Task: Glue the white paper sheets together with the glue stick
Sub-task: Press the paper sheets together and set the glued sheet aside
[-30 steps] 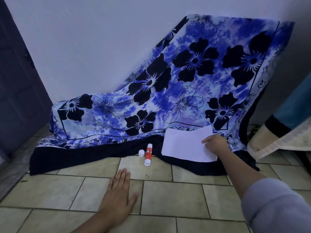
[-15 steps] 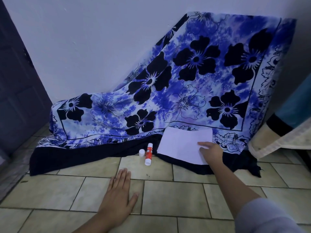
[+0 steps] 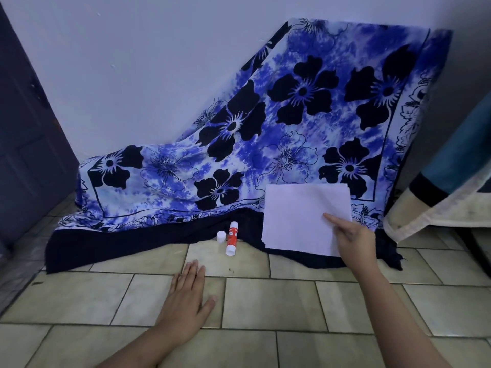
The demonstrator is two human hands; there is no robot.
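The white paper sheets (image 3: pixel 300 216) lie on the lower edge of a blue flowered cloth (image 3: pixel 265 144), partly over its dark border. My right hand (image 3: pixel 350 239) holds their lower right corner, index finger stretched across the top; the thumb is hidden. Whether one sheet or more is there I cannot tell. A red glue stick (image 3: pixel 230 239) lies uncapped on the floor tiles just left of the paper, its white cap (image 3: pixel 221 236) standing beside it. Nearer to me, my left hand (image 3: pixel 186 301) rests flat on the tiled floor (image 3: pixel 265 301), fingers straight.
The cloth drapes up against a pale wall (image 3: pixel 132 75). A dark door (image 3: pixel 24 134) stands at the left. At the right edge hangs a teal and cream fabric (image 3: pixel 446 197).
My right hand has slid from the paper's right edge down to its lower right corner, and the paper has shifted left and turned squarer. My left hand has stayed flat on the floor.
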